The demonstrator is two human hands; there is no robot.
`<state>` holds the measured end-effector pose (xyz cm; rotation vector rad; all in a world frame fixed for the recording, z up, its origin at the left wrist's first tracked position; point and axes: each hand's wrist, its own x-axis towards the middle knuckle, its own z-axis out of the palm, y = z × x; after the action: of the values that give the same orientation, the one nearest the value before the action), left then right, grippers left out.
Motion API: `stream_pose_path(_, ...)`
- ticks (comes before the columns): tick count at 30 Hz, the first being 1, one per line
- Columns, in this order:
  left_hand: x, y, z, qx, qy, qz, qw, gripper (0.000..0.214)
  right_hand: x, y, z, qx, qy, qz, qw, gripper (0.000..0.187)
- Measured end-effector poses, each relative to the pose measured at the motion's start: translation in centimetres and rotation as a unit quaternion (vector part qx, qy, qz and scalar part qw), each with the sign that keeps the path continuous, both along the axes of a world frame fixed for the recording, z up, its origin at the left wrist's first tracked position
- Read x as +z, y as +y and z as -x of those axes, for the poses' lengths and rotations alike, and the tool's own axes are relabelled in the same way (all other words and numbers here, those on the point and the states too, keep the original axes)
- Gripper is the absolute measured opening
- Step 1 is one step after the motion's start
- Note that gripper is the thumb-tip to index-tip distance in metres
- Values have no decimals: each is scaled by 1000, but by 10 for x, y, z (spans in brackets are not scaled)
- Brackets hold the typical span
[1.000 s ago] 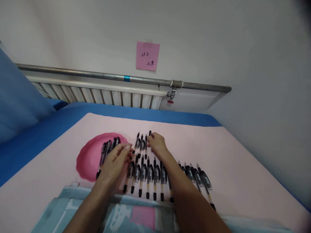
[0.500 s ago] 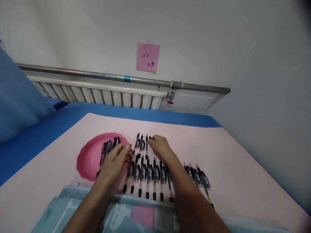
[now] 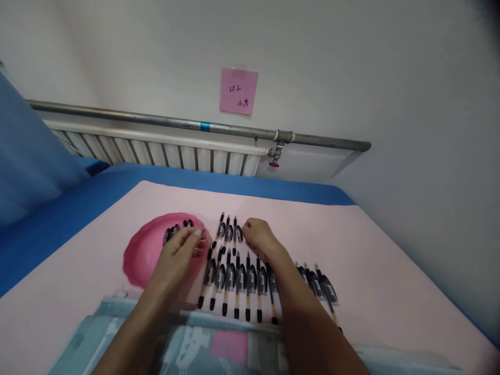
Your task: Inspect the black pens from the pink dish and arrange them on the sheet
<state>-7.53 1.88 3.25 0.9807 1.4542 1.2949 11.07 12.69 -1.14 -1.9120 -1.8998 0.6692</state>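
My left hand (image 3: 182,252) hovers over the right side of a pink scalloped bowl (image 3: 135,260), its fingers loosely curled and apart with no object visible in them. Several capped black pens (image 3: 167,235) lie in the bowl, partly hidden by that hand. My right hand (image 3: 258,235) has its fingers bent together at the edge of a black pen cap (image 3: 239,234), beside an uncapped pen (image 3: 235,232). Three uncapped pens with caps between them form the far row. A nearer row of several uncapped pens (image 3: 237,291) alternates with caps (image 3: 242,278).
More uncapped pens and caps (image 3: 329,288) lie to the right, partly behind my right forearm. Pink cloth (image 3: 375,250) covers the surface, with a blue edge (image 3: 234,185) behind. A radiator (image 3: 187,156), a metal pipe (image 3: 156,121) and a pink note (image 3: 238,91) are at the wall.
My left hand has moved left, away from the far row and over the bowl. My right hand has brought the pen cap down beside the third pen of the far row.
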Motion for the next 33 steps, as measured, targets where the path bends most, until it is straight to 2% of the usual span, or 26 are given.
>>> stream_pose_path(6, 4, 7, 24, 93, -31, -9, 995, 35, -1, 0, -1, 11, -13, -4, 1000, 11)
stream_pose_path(9, 6, 8, 33, 119, -33, -12, 992, 29, -1, 0, -1, 13, -13, -5, 1000, 10)
stream_pose_path(15, 10, 8, 35, 131, -55, -23, 990, 26, -3, -1, 2, 18, -8, -2, 1000, 11)
stream_pose_path(22, 8, 8, 32, 121, -42, -18, 992, 26, -4, -2, 3, 23, 0, -2, 1000, 11)
stream_pose_path(26, 6, 10, 39, 118, -37, -23, 992, 27, -4, -2, 2, 20, 0, -3, 1000, 12)
stream_pose_path(29, 4, 12, 48, 131, 13, -17, 991, 29, -3, -2, 2, 20, 1, -7, 1000, 13)
stream_pose_path(33, -1, 13, 53, 123, 168, 18, 978, 22, -1, -3, 4, 10, 8, -15, 1000, 13)
